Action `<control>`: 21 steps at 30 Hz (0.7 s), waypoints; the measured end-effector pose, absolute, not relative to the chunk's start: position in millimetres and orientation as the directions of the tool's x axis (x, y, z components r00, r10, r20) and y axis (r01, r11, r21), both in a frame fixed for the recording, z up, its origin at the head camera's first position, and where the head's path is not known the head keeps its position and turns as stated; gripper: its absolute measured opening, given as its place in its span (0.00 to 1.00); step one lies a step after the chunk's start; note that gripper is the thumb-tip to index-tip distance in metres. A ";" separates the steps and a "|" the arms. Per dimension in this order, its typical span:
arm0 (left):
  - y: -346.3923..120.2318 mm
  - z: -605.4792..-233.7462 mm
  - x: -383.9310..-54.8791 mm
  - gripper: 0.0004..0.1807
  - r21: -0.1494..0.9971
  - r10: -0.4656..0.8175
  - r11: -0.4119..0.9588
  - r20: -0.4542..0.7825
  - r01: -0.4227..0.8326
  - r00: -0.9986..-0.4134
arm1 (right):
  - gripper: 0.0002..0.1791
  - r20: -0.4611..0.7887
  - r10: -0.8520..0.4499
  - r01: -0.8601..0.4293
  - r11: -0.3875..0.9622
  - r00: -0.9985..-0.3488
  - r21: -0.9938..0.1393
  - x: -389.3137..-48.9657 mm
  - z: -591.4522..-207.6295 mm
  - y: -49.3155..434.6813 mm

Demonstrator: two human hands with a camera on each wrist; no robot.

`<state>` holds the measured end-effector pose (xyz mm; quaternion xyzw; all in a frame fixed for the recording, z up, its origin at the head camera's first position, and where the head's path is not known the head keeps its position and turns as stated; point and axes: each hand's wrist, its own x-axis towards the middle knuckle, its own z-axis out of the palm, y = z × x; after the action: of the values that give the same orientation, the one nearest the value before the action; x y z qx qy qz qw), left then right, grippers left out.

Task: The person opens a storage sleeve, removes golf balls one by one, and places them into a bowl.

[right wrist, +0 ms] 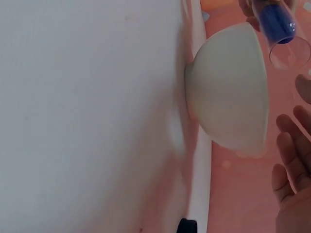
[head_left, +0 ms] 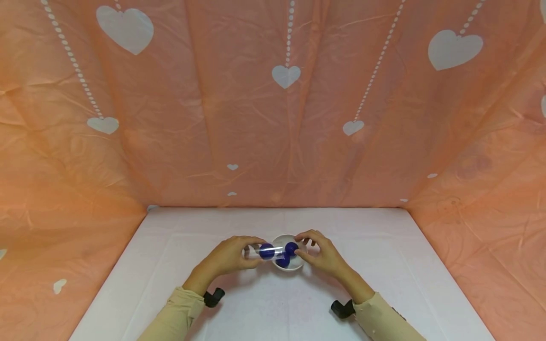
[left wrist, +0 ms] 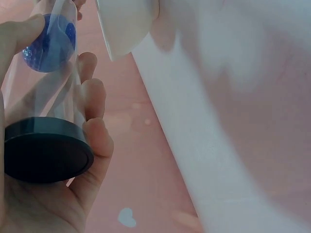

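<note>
My left hand point(head_left: 233, 253) grips a clear plastic tube point(left wrist: 34, 99) with a black end cap point(left wrist: 48, 150). A blue ball point(head_left: 267, 251) sits inside the tube, which lies nearly level with its open end over the rim of a white bowl point(right wrist: 228, 90). Two more dark blue balls, one nearer the right hand point(head_left: 292, 248) and one lower left point(head_left: 283, 260), show within the bowl. Above the bowl's right side hovers my right hand point(head_left: 322, 253), fingers loosely bent and apart, with nothing seen between them in the right wrist view.
The bowl stands on a white-covered table point(head_left: 281, 303). Orange-pink cloth point(head_left: 256, 118) printed with white hearts rises behind and along both sides. A black wrist mount point(head_left: 214, 297) sits at the left sleeve, and another black mount point(head_left: 342, 309) at the right.
</note>
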<state>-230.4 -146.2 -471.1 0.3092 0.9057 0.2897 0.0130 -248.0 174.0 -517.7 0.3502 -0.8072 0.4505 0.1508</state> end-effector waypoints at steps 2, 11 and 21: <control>-146.4 -471.2 -231.0 0.25 0.530 0.569 0.641 0.158 0.555 -0.807 | 0.18 0.571 -0.436 -0.711 0.312 -0.696 -0.630 -246.8 -517.2 172.3; -144.0 -468.7 -230.7 0.25 0.541 0.567 0.647 0.130 0.537 -0.813 | 0.20 0.526 -0.469 -0.676 0.244 -0.709 -0.695 -238.9 -514.6 163.8; -142.2 -464.8 -229.7 0.26 0.535 0.572 0.652 0.119 0.537 -0.812 | 0.22 0.519 -0.504 -0.670 0.177 -0.691 -0.721 -237.9 -517.2 157.3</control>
<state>-229.7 -142.2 -464.8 0.3052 0.9082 0.2847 0.0299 -237.9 157.3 -517.2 0.3847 -0.7629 0.5132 0.0812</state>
